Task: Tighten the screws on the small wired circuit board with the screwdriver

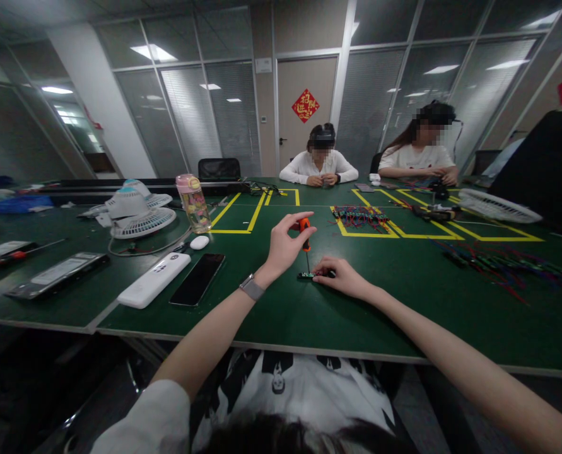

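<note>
My left hand (284, 243) pinches the orange handle of a small screwdriver (305, 234), held upright with its tip down on a small dark part (308, 275) on the green table (309, 309). My right hand (340, 275) rests on the table with its fingers closed on that small part, holding it in place. A watch sits on my left wrist.
A black phone (197, 278), a white power bank (154, 279), a white mouse-like object (199, 242), a pink bottle (193, 203) and a white fan (139, 214) lie at the left. Bundles of coloured wires (360, 217) lie beyond and at the right (503, 261). Two people sit across the table.
</note>
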